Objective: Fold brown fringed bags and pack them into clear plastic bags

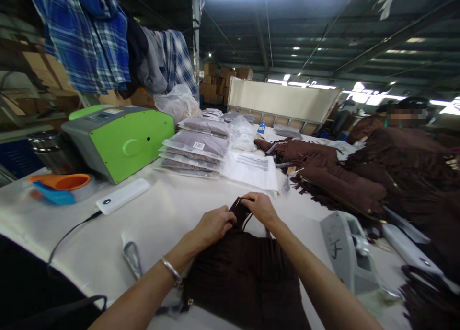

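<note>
A dark brown fabric piece (247, 277) with gathered folds lies on the white table, below and between my hands. My left hand (217, 224) is closed on the left edge of its narrow upper part, and a silver bangle circles that wrist. On the other side, my right hand (260, 207) pinches the top of the same narrow part with thumb and fingers. A thin dark cord or strap loops just under my right hand. Near the lower left of the fabric a small metal piece shows.
Bagged garments (197, 145) are stacked behind my hands, beside a white printed bag (251, 169). A green machine (131, 140) stands left, near a white power strip (124, 195). Brown fringed items (338, 181) pile up right, behind a grey-white dispenser (347, 253). A person sits far right.
</note>
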Demonstrator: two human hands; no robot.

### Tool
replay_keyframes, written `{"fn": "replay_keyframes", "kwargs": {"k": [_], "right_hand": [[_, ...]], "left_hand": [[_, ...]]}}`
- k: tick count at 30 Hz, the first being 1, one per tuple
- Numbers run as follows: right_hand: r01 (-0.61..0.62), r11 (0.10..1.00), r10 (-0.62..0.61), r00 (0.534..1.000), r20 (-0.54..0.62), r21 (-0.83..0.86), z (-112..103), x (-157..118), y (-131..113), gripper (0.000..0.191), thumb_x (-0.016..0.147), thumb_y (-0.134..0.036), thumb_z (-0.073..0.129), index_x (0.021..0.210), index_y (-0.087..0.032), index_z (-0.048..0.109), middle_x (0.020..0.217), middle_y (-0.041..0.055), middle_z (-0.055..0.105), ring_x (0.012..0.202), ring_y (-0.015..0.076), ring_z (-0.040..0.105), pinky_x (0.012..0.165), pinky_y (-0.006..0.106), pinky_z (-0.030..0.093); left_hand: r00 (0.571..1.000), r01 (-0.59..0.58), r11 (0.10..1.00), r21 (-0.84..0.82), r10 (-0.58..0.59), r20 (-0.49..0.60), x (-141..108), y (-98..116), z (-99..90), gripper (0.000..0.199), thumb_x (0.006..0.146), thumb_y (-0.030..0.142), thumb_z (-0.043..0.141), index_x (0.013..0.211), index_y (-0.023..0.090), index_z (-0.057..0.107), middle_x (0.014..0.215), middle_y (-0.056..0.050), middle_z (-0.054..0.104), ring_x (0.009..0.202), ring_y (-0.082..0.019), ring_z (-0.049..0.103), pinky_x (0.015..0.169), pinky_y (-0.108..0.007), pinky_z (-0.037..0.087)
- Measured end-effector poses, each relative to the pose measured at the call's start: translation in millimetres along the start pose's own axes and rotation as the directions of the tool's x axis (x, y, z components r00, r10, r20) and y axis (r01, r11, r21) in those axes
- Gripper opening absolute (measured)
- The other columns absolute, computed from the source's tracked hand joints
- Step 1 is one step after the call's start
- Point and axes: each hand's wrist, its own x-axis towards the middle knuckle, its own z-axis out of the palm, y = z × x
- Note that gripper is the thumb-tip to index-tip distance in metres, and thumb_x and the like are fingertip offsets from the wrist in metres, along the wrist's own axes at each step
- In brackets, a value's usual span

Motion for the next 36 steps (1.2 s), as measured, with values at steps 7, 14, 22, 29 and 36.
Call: {"fn": "replay_keyframes", "kwargs": {"k": [7,14,22,29,36], "right_hand": [[-0.047,0.999,0.046,0.994,0.103,0.001,15,18,17,0.017,0.076,-0.027,0.061,0.082,-0.023,0.077,0.081,-0.0013,0.075,0.078,0.017,0.068,0.072,0.026,0.049],[-0.028,1.0,0.028,0.993,0.113,-0.005,8,17,33,0.035,0.073,-0.019,0.063,0.107,-0.017,0.072,0.104,0.0095,0.072,0.097,0.0246,0.065,0.091,0.039,0.046],[0.027,0.917,-0.19,0.907,0.375,0.399,23,2,-1,0.057,0.066,-0.012,0.064,0.121,-0.025,0.065,0.116,0.0011,0.07,0.104,0.0195,0.064,0.092,0.031,0.048],[-0.199,0.868,-0.004,0.914,0.406,0.455,44,4,-4,0.027,0.073,-0.026,0.06,0.096,-0.017,0.073,0.08,0.0015,0.073,0.068,0.0148,0.064,0.064,0.025,0.049],[-0.179,0.894,0.008,0.922,0.387,0.41,38,3,-6,0.019,0.069,-0.025,0.06,0.08,-0.019,0.074,0.075,-0.0001,0.073,0.07,0.0147,0.064,0.066,0.024,0.048]], "left_hand": [[0.989,-0.041,0.999,-0.033,0.046,0.143,21,3,-1.4,0.012,0.074,0.035,0.072,0.082,0.026,0.071,0.089,0.0,0.065,0.086,-0.022,0.062,0.073,-0.026,0.044],[0.997,0.042,0.977,-0.207,-0.026,0.076,23,-11,-14.4,0.022,0.087,0.027,0.05,0.092,0.02,0.07,0.085,0.0,0.07,0.079,-0.017,0.062,0.071,-0.023,0.044],[0.995,0.068,0.854,-0.516,-0.093,-0.023,19,-21,-30.7,0.025,0.085,0.033,0.055,0.095,0.02,0.073,0.094,-0.002,0.069,0.088,-0.018,0.063,0.081,-0.027,0.048],[0.914,0.115,0.825,-0.553,-0.307,-0.267,1,-21,-24.5,0.033,0.087,0.044,0.05,0.106,0.018,0.06,0.108,-0.009,0.061,0.095,-0.021,0.062,0.074,-0.032,0.052],[0.941,0.194,0.97,-0.149,-0.227,-0.25,-19,-9,-3.0,0.018,0.084,0.04,0.062,0.085,0.022,0.064,0.092,-0.004,0.065,0.092,-0.023,0.057,0.084,-0.036,0.042]]}}
